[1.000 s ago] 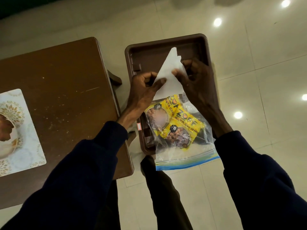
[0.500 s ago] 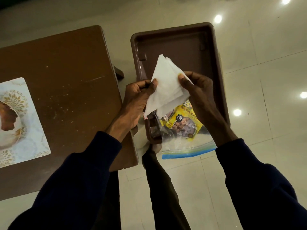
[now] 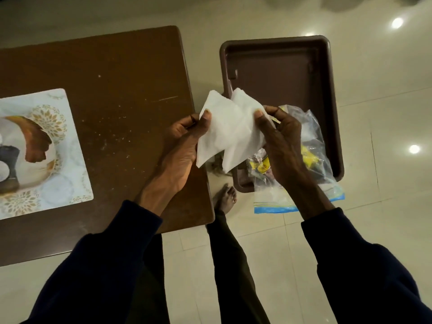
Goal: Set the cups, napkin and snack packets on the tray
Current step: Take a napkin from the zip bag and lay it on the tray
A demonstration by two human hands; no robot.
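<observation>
Napkin [image 3: 230, 129] leftward, between left hand [image 3: 183, 142] (and right hand [image 3: 281, 143])

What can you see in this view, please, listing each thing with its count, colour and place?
table: one, brown, left half.
placemat: one, pale with gold floral print, on the table's left part.
dish: one, white with brown marking, on the placemat, cut by the frame edge.
tray: one, brown, right of the table.
zip bag: one, clear with a blue strip, at the tray's near end, overhanging its rim.
snack packets: yellow, count unclear, inside the zip bag.
napkin: white, folded layers, held between table and tray.
floor: pale tiles.
foot: one, bare, on the floor.
left hand: pinches the napkin's left edge.
right hand: pinches its right edge.
</observation>
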